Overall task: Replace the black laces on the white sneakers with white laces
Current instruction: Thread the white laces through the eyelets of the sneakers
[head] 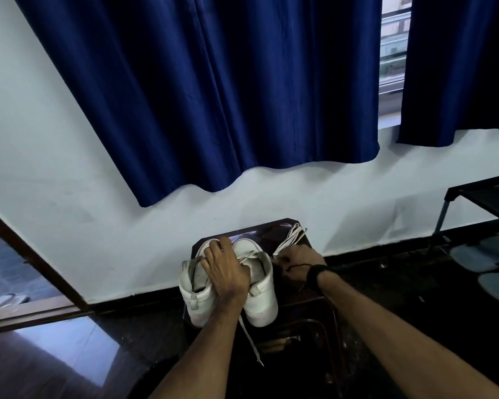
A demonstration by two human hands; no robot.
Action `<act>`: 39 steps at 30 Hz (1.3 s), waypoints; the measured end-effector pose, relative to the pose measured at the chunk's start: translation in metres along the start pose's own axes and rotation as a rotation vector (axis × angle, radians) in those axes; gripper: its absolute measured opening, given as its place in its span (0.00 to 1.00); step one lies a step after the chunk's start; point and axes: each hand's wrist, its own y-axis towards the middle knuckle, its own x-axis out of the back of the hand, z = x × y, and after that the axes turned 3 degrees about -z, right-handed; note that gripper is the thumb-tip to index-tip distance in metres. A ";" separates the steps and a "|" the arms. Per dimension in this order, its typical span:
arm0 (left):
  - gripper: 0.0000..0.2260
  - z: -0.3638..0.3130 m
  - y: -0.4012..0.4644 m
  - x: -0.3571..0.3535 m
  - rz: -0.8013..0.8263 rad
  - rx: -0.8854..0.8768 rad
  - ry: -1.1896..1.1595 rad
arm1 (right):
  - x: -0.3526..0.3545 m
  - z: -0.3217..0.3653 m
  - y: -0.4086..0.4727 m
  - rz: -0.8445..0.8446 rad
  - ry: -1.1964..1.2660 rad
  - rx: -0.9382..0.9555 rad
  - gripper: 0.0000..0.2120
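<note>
The left hand lies spread over the two white sneakers, fingers reaching forward across their tongues and pressing them down onto the small dark bench. The right hand sits just beside the right shoe, its grip curled and pinching a white lace that runs from the fingers to a loose bundle at the far right corner of the bench. A dark cord seems to cross the back of that hand; whether it is a black lace I cannot tell.

The laces look light, soft and floppy, best taken near the stiff tip for threading. The sneakers look light but firm, and are probably steadied best across the top or at the heel.

Count: two sneakers, side by side, heels toward the person. One white lace end hangs from the shoes over the near edge, plus the bundle.
</note>
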 end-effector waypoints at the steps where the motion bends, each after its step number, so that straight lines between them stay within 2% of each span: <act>1: 0.26 0.001 0.000 0.000 -0.003 0.002 -0.004 | 0.006 0.001 0.001 -0.010 0.154 0.023 0.10; 3: 0.26 0.001 0.000 -0.001 -0.009 0.003 -0.010 | 0.018 -0.002 0.002 -0.058 0.642 0.023 0.08; 4: 0.26 0.002 0.001 -0.002 -0.004 0.007 -0.010 | 0.021 -0.005 0.005 -0.158 0.792 -0.036 0.09; 6: 0.25 0.000 0.000 -0.004 0.013 0.022 -0.015 | 0.017 -0.009 0.004 -0.310 0.873 -0.146 0.11; 9: 0.23 -0.004 0.001 -0.003 0.093 0.053 -0.005 | -0.006 -0.002 0.003 -0.256 1.022 -0.166 0.14; 11: 0.22 -0.004 0.002 -0.002 0.144 0.074 0.032 | -0.002 0.004 0.004 -0.187 1.068 -0.126 0.15; 16: 0.21 -0.005 0.004 0.000 0.162 0.138 0.063 | 0.007 0.003 0.008 -0.285 1.211 -0.159 0.15; 19: 0.20 -0.007 0.004 0.002 0.178 0.143 0.081 | 0.003 0.007 -0.001 -0.256 1.269 -0.190 0.15; 21: 0.18 -0.007 0.005 0.004 0.197 0.147 0.091 | 0.003 0.008 -0.006 -0.184 1.131 -0.217 0.14; 24: 0.16 -0.007 0.008 0.007 0.274 0.097 0.054 | 0.005 0.000 -0.012 0.052 0.777 -0.213 0.12; 27: 0.17 0.000 0.017 0.010 0.410 0.030 0.020 | 0.009 -0.003 -0.017 0.108 0.705 -0.199 0.13; 30: 0.16 0.009 0.017 0.015 0.424 -0.015 0.056 | 0.013 0.002 -0.019 -0.099 0.924 -0.208 0.12; 32: 0.15 0.007 0.007 0.019 0.348 -0.035 0.099 | 0.017 0.004 -0.018 -0.243 1.036 -0.253 0.12; 33: 0.14 0.004 0.002 0.022 0.307 -0.032 0.106 | 0.020 0.006 -0.018 -0.262 1.087 -0.265 0.12; 36: 0.13 -0.005 -0.004 0.025 0.288 -0.002 0.085 | 0.029 0.013 -0.021 -0.208 1.324 -0.267 0.13; 39: 0.18 -0.007 -0.001 0.025 0.168 -0.054 0.001 | 0.043 0.014 -0.024 0.003 1.591 -0.237 0.12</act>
